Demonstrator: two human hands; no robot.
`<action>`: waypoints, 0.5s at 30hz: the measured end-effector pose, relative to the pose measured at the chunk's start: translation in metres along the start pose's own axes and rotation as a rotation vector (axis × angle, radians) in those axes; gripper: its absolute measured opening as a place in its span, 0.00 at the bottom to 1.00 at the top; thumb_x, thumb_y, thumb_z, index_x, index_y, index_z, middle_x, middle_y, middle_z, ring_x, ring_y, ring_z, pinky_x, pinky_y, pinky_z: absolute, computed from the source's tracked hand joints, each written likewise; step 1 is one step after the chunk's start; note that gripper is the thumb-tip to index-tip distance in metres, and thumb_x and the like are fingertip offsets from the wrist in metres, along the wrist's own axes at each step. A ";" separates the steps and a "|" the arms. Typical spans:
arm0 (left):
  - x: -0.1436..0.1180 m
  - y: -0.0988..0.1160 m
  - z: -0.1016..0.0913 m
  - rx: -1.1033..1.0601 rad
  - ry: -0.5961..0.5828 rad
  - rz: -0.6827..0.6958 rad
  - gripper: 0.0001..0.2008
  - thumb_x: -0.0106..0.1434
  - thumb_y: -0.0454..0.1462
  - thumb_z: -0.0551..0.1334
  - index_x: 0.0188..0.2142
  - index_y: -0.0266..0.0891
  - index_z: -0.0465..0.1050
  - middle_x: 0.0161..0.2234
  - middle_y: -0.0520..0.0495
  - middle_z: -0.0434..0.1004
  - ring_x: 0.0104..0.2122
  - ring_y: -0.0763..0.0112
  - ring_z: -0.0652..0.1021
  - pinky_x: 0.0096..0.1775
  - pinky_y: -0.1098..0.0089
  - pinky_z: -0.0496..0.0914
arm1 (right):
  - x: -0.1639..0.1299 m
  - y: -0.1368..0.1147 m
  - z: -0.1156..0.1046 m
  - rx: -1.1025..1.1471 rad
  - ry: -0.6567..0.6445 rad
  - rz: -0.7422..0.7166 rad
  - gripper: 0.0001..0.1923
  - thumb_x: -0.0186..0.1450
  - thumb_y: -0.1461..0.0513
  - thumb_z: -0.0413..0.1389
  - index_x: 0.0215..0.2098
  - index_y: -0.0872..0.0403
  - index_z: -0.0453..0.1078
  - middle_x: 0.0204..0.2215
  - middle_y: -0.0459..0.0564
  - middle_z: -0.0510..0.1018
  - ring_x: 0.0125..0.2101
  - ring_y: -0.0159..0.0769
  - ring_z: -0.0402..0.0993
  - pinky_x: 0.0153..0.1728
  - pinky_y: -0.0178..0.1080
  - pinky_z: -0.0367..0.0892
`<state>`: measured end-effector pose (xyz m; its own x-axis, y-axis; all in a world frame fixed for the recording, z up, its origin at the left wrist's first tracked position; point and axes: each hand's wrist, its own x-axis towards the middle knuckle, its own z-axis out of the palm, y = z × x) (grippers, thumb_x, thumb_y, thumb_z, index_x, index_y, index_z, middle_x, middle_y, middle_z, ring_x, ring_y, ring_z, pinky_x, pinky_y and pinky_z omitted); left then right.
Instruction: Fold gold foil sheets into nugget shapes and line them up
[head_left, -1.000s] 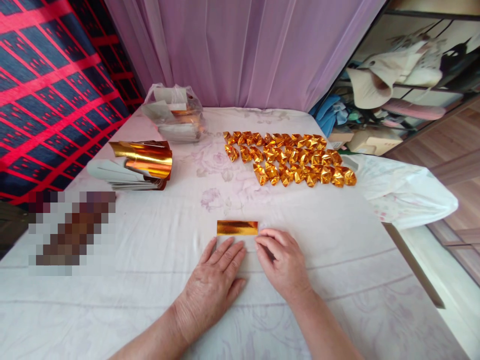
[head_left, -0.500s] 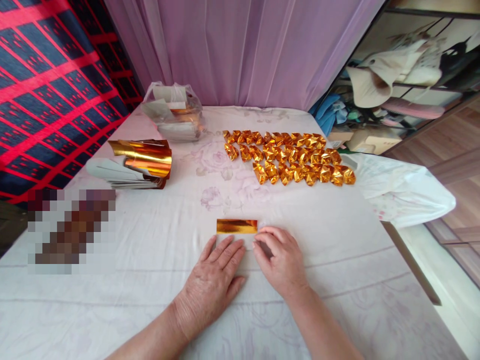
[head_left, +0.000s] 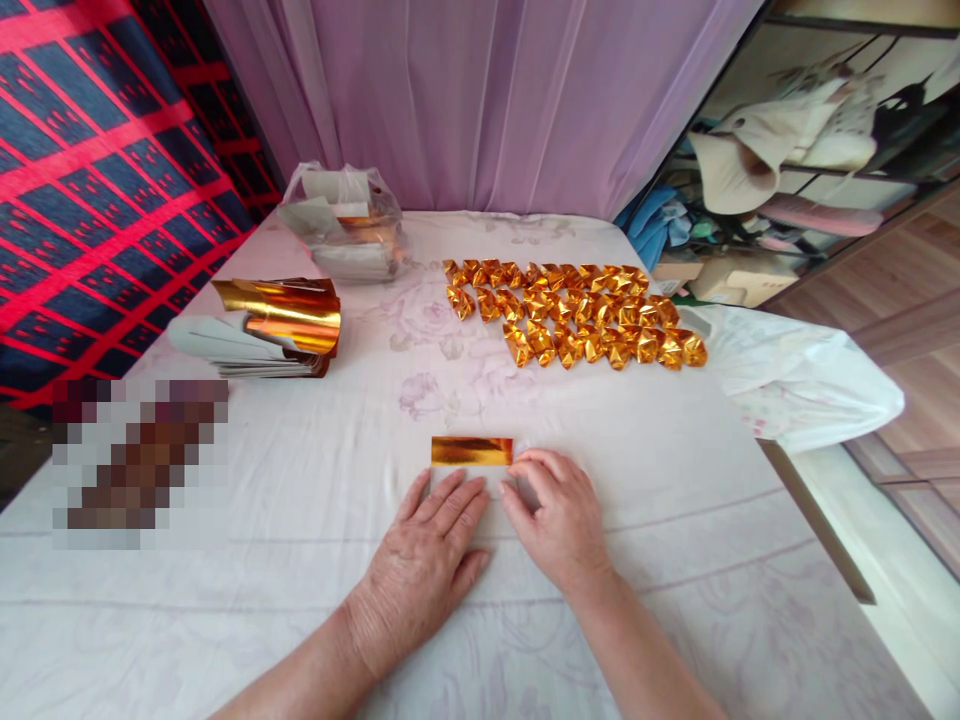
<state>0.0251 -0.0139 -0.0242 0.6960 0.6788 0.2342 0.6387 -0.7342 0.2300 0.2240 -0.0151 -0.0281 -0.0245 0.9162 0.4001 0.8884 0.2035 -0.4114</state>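
Note:
A narrow strip of gold foil paper [head_left: 472,452] lies crosswise on the white, flower-patterned tablecloth. Flat on the cloth just below it rests my left hand [head_left: 424,550], palm down, fingers stretched out, its fingertips at or close to the strip's near edge. My right hand [head_left: 559,515] is at the strip's right end. Its fingers curve towards the near right corner, the thumb is apart from them, and nothing shows between. Several folded gold paper ingots [head_left: 592,345] stand in rows farther back, right of the middle.
A curled stack of gold foil sheets [head_left: 292,325] sits at the left. Behind it is a clear plastic bag [head_left: 345,230] with more paper. A pixelated patch covers something at the left. A white plastic bag [head_left: 817,375] hangs by the right edge, near shelves. Purple curtain [head_left: 480,100] closes the back.
The thumb of my right hand has shifted slightly left, a little farther from the fingers. My left hand and the gold strip stay put; the whole view has moved slightly.

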 end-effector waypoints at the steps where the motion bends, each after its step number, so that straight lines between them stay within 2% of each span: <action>1: 0.000 0.000 0.000 0.004 -0.002 0.001 0.23 0.70 0.44 0.55 0.61 0.39 0.64 0.60 0.44 0.70 0.61 0.59 0.67 0.65 0.52 0.55 | 0.000 -0.001 0.000 0.000 -0.002 0.004 0.03 0.64 0.61 0.56 0.36 0.51 0.71 0.38 0.52 0.76 0.40 0.42 0.72 0.44 0.44 0.65; 7: 0.001 0.000 -0.002 0.027 -0.029 0.019 0.25 0.69 0.41 0.55 0.63 0.37 0.61 0.61 0.42 0.68 0.62 0.58 0.66 0.64 0.51 0.54 | 0.001 -0.005 0.001 -0.005 -0.006 0.034 0.04 0.63 0.60 0.58 0.37 0.51 0.70 0.38 0.52 0.76 0.42 0.43 0.71 0.45 0.45 0.65; 15: 0.001 0.000 -0.002 0.017 -0.012 -0.002 0.24 0.70 0.45 0.55 0.61 0.38 0.63 0.60 0.44 0.70 0.61 0.59 0.68 0.65 0.52 0.53 | 0.003 -0.001 -0.001 0.019 -0.062 0.044 0.07 0.60 0.61 0.61 0.37 0.52 0.71 0.39 0.52 0.75 0.42 0.43 0.72 0.44 0.45 0.66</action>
<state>0.0252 -0.0133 -0.0224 0.6989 0.6799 0.2221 0.6453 -0.7333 0.2141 0.2231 -0.0131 -0.0259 -0.0145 0.9439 0.3298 0.8806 0.1683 -0.4429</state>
